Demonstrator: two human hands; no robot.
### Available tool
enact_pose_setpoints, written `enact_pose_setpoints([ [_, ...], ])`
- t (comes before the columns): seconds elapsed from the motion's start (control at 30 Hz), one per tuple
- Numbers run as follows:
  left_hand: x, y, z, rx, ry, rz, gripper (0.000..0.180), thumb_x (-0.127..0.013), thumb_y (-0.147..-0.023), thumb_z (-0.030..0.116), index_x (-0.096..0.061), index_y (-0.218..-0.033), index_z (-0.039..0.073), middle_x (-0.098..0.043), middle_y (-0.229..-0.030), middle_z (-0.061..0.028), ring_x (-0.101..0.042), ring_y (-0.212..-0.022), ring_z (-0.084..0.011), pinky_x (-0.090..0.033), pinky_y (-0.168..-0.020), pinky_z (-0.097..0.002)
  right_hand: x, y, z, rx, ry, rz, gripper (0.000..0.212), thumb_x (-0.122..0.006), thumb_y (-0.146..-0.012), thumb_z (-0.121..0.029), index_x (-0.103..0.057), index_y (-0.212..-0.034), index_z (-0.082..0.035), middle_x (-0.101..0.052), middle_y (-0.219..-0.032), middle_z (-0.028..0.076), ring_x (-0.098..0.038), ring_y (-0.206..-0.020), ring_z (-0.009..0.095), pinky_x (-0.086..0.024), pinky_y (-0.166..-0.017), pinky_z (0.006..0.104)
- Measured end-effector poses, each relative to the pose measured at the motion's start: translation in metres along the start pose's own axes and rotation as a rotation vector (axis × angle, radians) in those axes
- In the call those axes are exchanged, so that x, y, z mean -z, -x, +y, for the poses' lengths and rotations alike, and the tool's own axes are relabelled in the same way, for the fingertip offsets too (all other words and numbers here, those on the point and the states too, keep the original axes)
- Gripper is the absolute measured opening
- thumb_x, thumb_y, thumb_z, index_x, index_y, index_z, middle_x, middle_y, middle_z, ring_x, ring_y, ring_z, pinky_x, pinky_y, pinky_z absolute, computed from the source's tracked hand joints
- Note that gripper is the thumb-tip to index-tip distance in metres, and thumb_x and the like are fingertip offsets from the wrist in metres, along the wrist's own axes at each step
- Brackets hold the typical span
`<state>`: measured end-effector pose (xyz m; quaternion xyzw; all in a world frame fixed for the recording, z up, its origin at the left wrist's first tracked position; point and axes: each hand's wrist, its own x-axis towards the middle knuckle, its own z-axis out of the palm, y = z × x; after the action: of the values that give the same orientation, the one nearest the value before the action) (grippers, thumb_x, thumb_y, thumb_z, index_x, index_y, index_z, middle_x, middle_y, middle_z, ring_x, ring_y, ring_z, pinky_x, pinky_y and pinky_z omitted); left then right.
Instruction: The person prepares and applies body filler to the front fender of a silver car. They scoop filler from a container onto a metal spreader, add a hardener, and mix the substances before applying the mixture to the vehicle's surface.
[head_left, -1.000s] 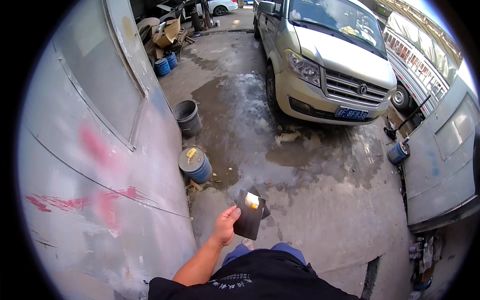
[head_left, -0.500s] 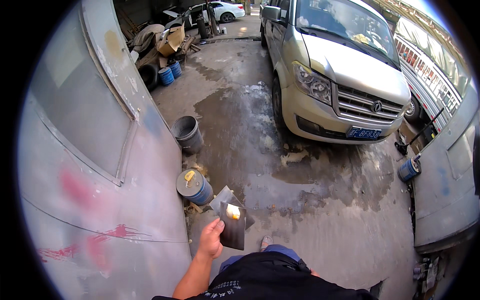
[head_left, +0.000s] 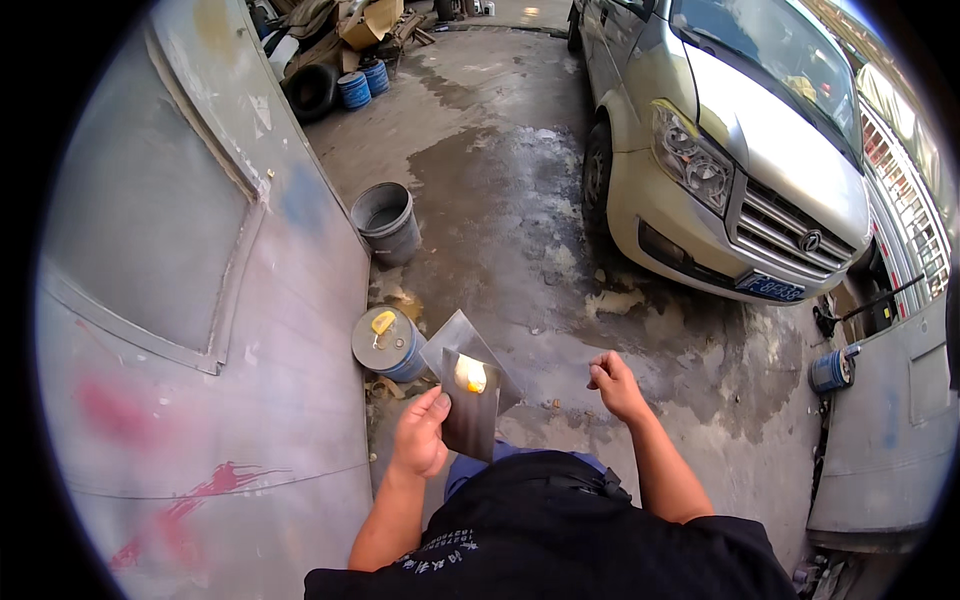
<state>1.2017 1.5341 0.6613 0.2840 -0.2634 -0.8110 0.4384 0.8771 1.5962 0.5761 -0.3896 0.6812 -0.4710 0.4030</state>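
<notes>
My left hand (head_left: 422, 434) is closed on a dark, flat rectangular plate (head_left: 468, 425), thumb on its face. A dab of cream and yellow paste (head_left: 469, 376) lies near the plate's upper edge. Behind it, at a slant, a lighter grey flat sheet (head_left: 455, 333) sticks out, partly hidden by the front plate. To the right, apart from the plates, my right hand (head_left: 617, 385) is raised over the floor with fingers curled in. Whatever it may hold is hidden.
At left stands a grey paint-marked panel (head_left: 300, 400). Beside it are a blue drum (head_left: 405, 360) with a yellow object (head_left: 383, 322) on its lid, and a grey bucket (head_left: 395, 245). A silver van (head_left: 640, 190) is parked ahead right. A blue can (head_left: 828, 372) stands far right.
My right hand has come up into view from near my body. The plates in my left hand have risen a little. The view has tilted down and turned left.
</notes>
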Motion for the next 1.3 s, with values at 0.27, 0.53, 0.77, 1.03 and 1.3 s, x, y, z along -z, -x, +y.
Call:
enact_pose_setpoints([
  [0.27, 0.119, -0.092, 0.064, -0.271, -0.055, 0.275, 0.027, -0.051, -0.096, 0.01, -0.055, -0.117, -0.006, -0.062, -0.112, -0.0089, -0.057, -0.103, -0.0145, -0.043, -0.094, -0.0294, -0.056, -0.111, 0.048, -0.245, -0.115, -0.247, 0.017, -0.067, -0.085, -0.006, -0.06, -0.098, 0.003, -0.06, -0.08, 0.004, -0.056, -0.065, 0.011, -0.049, -0.065, 0.0247],
  [0.53, 0.164, -0.109, 0.099, -0.366, -0.061, 0.699, 0.03, -0.051, -0.095, 0.009, -0.053, -0.12, -0.008, -0.061, -0.113, -0.0108, -0.054, -0.106, -0.0155, -0.041, -0.096, -0.029, -0.155, -0.265, 0.066, -0.362, 0.077, -0.398, 0.013, -0.062, -0.089, -0.013, -0.058, -0.09, -0.001, -0.061, -0.077, 0.006, -0.057, -0.065, 0.012, -0.05, -0.062, 0.0249],
  [0.77, 0.211, -0.131, 0.03, -0.335, 0.027, 1.255, 0.032, -0.05, -0.095, 0.009, -0.05, -0.122, -0.009, -0.059, -0.116, -0.0138, -0.055, -0.107, -0.0183, -0.041, -0.098, -0.0316, -0.319, -0.42, 0.145, -0.151, 0.554, -0.871, 0.018, -0.064, -0.081, -0.016, -0.06, -0.093, -0.004, -0.065, -0.082, 0.009, -0.064, -0.079, 0.021, -0.051, -0.069, 0.0335],
  [1.03, 0.21, -0.144, -0.03, -0.331, 0.33, 1.433, 0.032, -0.049, -0.094, 0.009, -0.049, -0.12, -0.007, -0.059, -0.116, -0.0151, -0.058, -0.106, -0.0242, -0.045, -0.095, -0.0366, -0.552, -0.499, 0.241, 0.251, 0.822, -1.206, 0.023, -0.056, -0.082, -0.017, -0.062, -0.101, -0.006, -0.063, -0.103, 0.018, -0.059, -0.1, 0.036, -0.048, -0.087, 0.0394],
  [1.3, 0.227, -0.126, -0.09, -0.245, 0.411, 1.614, 0.041, -0.052, -0.094, 0.02, -0.045, -0.127, -0.004, -0.058, -0.119, -0.0127, -0.059, -0.107, -0.0243, -0.047, -0.095, -0.0368, -0.676, -0.492, 0.293, 1.114, 1.066, -1.19, 0.031, -0.051, -0.086, -0.014, -0.057, -0.116, -0.01, -0.049, -0.13, 0.011, -0.046, -0.12, 0.029, -0.044, -0.094, 0.0407],
])
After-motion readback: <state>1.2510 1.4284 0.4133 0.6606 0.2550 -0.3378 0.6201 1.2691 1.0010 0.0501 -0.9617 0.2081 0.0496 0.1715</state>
